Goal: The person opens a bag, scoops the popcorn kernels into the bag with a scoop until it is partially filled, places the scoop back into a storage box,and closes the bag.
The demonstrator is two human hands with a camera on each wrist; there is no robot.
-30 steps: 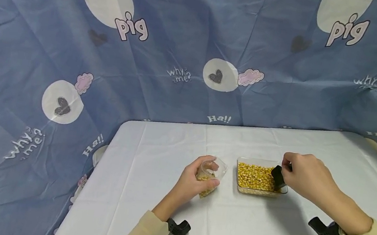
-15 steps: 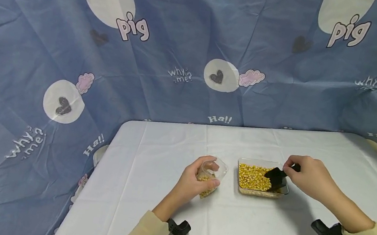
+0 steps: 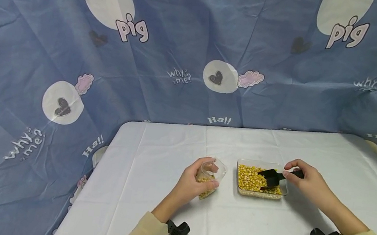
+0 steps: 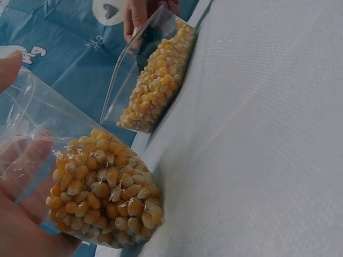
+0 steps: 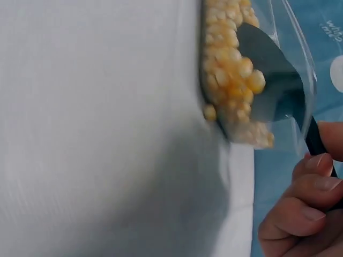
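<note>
A clear plastic bag (image 3: pixel 207 193) with corn kernels in its lower part is held upright, its mouth spread, by my left hand (image 3: pixel 187 179). In the left wrist view the crinkled film of the bag shows around the kernels (image 4: pixel 104 187). To its right stands a clear rectangular container (image 3: pixel 260 195) of yellow corn (image 3: pixel 248 178). My right hand (image 3: pixel 316 189) pinches the handle of a small black scoop (image 3: pixel 272 178) from the container's right side. The scoop's blade lies over the corn inside the walls. Through the clear wall, the right wrist view shows the blade (image 5: pixel 273 80) among kernels.
A white cloth (image 3: pixel 230 232) covers the table, whose far edge runs behind the container. Beyond it hangs a blue printed curtain (image 3: pixel 162 97). Black wrist mounts (image 3: pixel 178 229) protrude from both sleeves.
The scoop has gone from upright at the container's right end to lying flatter, its blade further left over the corn. My right hand has lowered and turned. The left hand and bag stay put.
</note>
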